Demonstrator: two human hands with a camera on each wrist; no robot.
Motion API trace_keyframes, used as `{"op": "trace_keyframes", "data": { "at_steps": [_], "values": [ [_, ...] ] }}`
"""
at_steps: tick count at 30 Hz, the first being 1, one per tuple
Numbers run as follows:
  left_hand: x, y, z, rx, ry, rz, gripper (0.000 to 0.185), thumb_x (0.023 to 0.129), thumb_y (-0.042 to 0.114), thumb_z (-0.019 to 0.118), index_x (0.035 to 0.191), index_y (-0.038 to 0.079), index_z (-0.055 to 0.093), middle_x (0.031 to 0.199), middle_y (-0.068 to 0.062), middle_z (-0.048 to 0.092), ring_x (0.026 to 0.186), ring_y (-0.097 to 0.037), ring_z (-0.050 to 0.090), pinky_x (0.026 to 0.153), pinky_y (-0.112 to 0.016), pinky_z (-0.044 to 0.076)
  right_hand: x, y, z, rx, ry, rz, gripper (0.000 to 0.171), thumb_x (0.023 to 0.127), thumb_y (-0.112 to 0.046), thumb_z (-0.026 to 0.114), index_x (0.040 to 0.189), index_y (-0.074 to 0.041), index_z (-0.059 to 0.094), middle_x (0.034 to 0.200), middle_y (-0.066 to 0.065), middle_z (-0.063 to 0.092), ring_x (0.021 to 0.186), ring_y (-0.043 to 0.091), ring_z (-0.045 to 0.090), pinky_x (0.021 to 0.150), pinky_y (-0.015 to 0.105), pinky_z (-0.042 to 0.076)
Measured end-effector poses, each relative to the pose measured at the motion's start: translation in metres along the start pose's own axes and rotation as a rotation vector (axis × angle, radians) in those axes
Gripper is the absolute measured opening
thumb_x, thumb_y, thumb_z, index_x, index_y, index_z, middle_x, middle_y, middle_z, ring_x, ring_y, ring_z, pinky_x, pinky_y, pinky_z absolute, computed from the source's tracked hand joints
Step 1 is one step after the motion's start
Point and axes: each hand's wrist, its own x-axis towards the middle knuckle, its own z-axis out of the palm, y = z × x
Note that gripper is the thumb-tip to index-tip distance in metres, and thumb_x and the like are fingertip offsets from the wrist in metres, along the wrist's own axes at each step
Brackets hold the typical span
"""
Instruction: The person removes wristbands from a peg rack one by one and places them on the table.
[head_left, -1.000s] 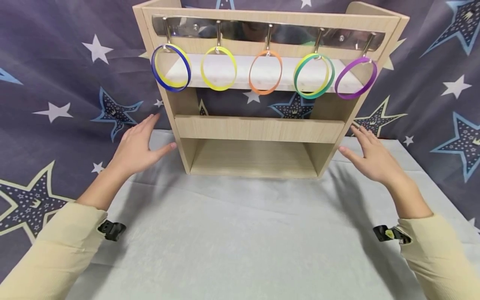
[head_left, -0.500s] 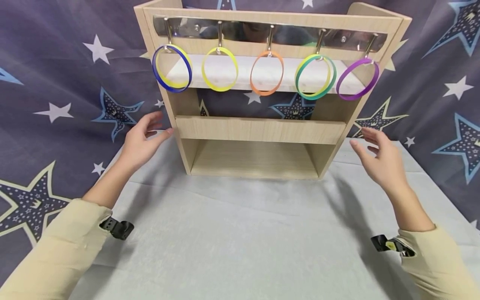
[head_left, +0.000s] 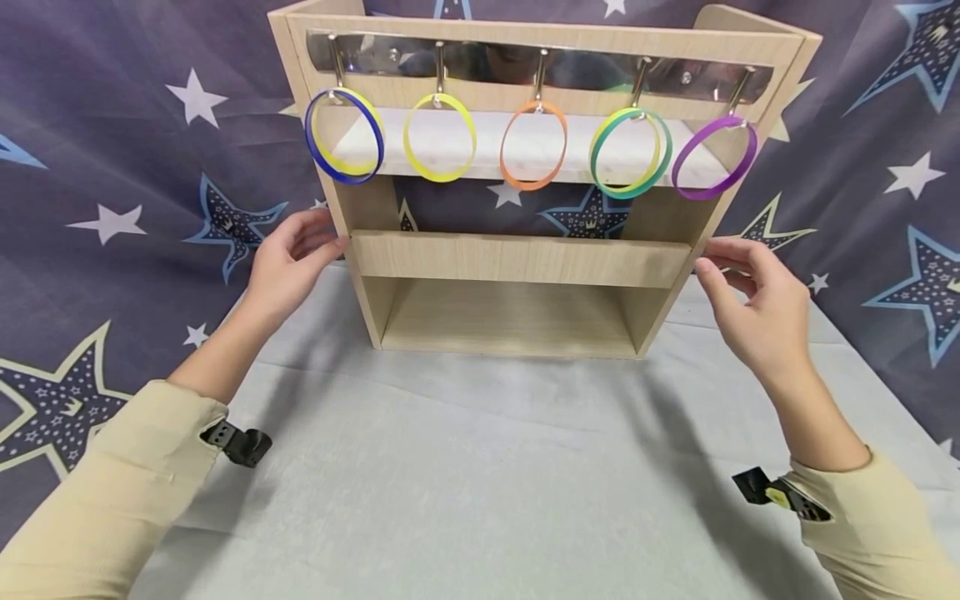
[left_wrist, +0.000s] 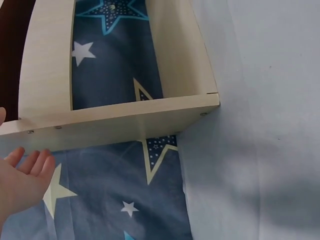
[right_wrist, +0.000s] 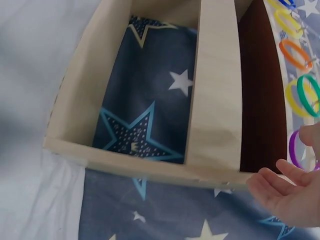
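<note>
A wooden shelf unit [head_left: 517,258] stands upright on the bench [head_left: 465,483], which is covered with a pale cloth, near its far edge. Its lower compartment holds nothing. Along the top runs a metal hook rail [head_left: 536,62] with five hooks. From left to right they carry a blue ring with a yellow one [head_left: 344,136], a yellow ring [head_left: 439,137], an orange ring [head_left: 532,145], a green ring with a yellow one [head_left: 628,153], and a purple ring [head_left: 712,157].

The shelf unit is between the two hands. The left hand [head_left: 288,267] is at the left side panel, fingers loosely bent, the thumb tip touching the front edge at the height of the middle board. The right hand [head_left: 753,304] is at the right side panel, fingers loosely bent, just beside the wood; whether it touches, I cannot tell. Neither hand is closed around anything.

Behind hangs a dark curtain with stars [head_left: 135,150].
</note>
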Motion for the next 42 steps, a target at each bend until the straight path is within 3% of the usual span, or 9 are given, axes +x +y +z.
{"op": "trace_keyframes", "data": {
  "at_steps": [4,7,12,16,20,24,29,34,42],
  "values": [
    [0.003,0.004,0.0,-0.037,0.008,0.005,0.05,0.094,0.031,0.06,0.137,0.009,0.048,0.141,-0.014,0.053,0.12,-0.01,0.057,0.101,-0.024,0.048,0.003,-0.009,0.005,0.021,-0.017,-0.055,0.027,0.089,-0.012,0.067,0.112,0.003,0.065,0.101,-0.027,0.06,0.092,-0.015,0.058,0.086,0.001,0.046],
    [0.007,0.006,-0.001,-0.07,0.004,-0.009,0.05,0.094,0.029,0.06,0.138,0.009,0.048,0.141,-0.012,0.053,0.116,-0.001,0.056,0.102,-0.023,0.047,0.005,-0.015,0.007,0.009,-0.031,-0.085,0.026,0.089,-0.013,0.067,0.111,0.002,0.065,0.104,-0.01,0.067,0.092,-0.016,0.058,0.085,0.001,0.046],
    [0.012,0.01,-0.001,-0.1,-0.009,-0.035,0.048,0.093,0.031,0.061,0.135,0.01,0.051,0.135,-0.005,0.057,0.115,0.001,0.054,0.1,-0.023,0.045,0.011,-0.027,0.011,0.005,-0.055,-0.101,0.026,0.09,-0.015,0.067,0.111,0.001,0.065,0.108,0.015,0.068,0.094,-0.015,0.058,0.085,0.001,0.046],
    [0.016,0.01,-0.003,-0.155,-0.044,-0.033,0.044,0.093,0.028,0.062,0.132,0.01,0.053,0.117,0.01,0.063,0.107,0.006,0.054,0.092,-0.014,0.045,0.014,-0.037,0.014,0.013,-0.074,-0.105,0.027,0.09,-0.016,0.067,0.111,0.0,0.065,0.109,0.015,0.068,0.095,-0.013,0.059,0.085,0.002,0.047],
    [0.022,0.006,-0.007,-0.295,-0.103,-0.028,0.038,0.091,0.019,0.064,0.126,0.008,0.056,0.101,0.021,0.064,0.097,0.007,0.058,0.085,-0.008,0.047,0.016,-0.045,0.018,0.044,-0.102,-0.115,0.026,0.09,-0.015,0.067,0.11,0.001,0.065,0.107,0.007,0.068,0.096,-0.01,0.061,0.086,0.004,0.048],
    [0.025,0.003,-0.012,-0.441,-0.147,-0.026,0.03,0.089,0.012,0.066,0.118,0.008,0.059,0.096,0.017,0.067,0.092,0.004,0.063,0.08,-0.008,0.051,0.017,-0.052,0.022,0.076,-0.126,-0.129,0.026,0.09,-0.014,0.066,0.11,0.003,0.065,0.106,0.002,0.068,0.095,-0.011,0.061,0.087,0.006,0.049],
    [0.029,0.001,-0.015,-0.54,-0.176,-0.02,0.018,0.089,0.006,0.064,0.105,0.013,0.063,0.092,0.013,0.069,0.088,0.002,0.065,0.079,-0.009,0.053,0.02,-0.06,0.027,0.112,-0.142,-0.144,0.023,0.09,-0.01,0.066,0.108,0.004,0.065,0.105,0.01,0.069,0.092,-0.013,0.061,0.086,0.006,0.05],
    [0.032,0.002,-0.018,-0.709,-0.215,-0.038,0.017,0.089,-0.002,0.061,0.096,0.013,0.065,0.087,0.006,0.069,0.085,-0.003,0.067,0.079,-0.012,0.054,0.025,-0.071,0.034,0.137,-0.17,-0.149,0.024,0.09,-0.01,0.066,0.11,0.004,0.065,0.106,0.014,0.071,0.089,-0.013,0.06,0.085,0.006,0.05],
    [0.036,0.002,-0.021,-0.771,-0.247,-0.11,0.016,0.088,-0.002,0.062,0.094,0.013,0.068,0.088,0.004,0.067,0.087,-0.006,0.066,0.081,-0.013,0.054,0.03,-0.084,0.05,0.144,-0.215,-0.157,0.024,0.091,-0.013,0.066,0.11,0.001,0.066,0.107,0.011,0.071,0.091,-0.013,0.059,0.086,0.011,0.052]
  ]
}}
